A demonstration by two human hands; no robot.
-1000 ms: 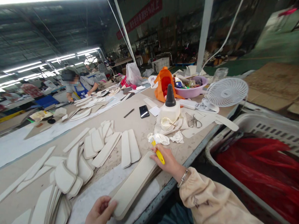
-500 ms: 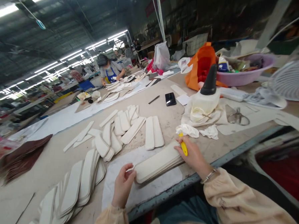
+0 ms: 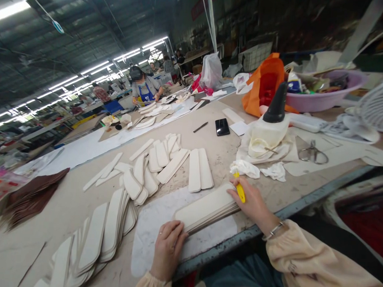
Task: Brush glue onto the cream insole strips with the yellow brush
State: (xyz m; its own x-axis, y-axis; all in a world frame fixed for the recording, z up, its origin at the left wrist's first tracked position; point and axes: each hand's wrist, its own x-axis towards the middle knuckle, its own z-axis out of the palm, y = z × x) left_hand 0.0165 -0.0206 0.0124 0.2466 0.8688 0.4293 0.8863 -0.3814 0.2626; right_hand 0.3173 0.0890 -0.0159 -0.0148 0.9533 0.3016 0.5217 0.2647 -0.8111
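In front of me a stack of long off-white strips [image 3: 205, 206] with rounded ends lies on a white sheet [image 3: 148, 239]. My left hand [image 3: 170, 245] is closed over the stack's left end, its fingers curled on the top edge. At the other end, my right hand [image 3: 249, 200] grips a tool with a flat yellow handle [image 3: 239, 189], and its fingers also touch the strips. The tool's working end is too unclear to name. Two more strips [image 3: 200, 169] lie just beyond the stack.
Many loose strips [image 3: 110, 225] spread leftward. Behind my right hand are crumpled tissue [image 3: 245, 168], a glue bottle with a black cone [image 3: 276, 105], scissors [image 3: 313, 153] and a phone [image 3: 222, 127]. Brown sheets [image 3: 36, 197] lie far left. A co-worker [image 3: 145, 89] sits across the table.
My left hand has moved right, from beside the stack's left end to closing over it. My right hand keeps hold of the yellow-handled tool. The view has shifted slightly.
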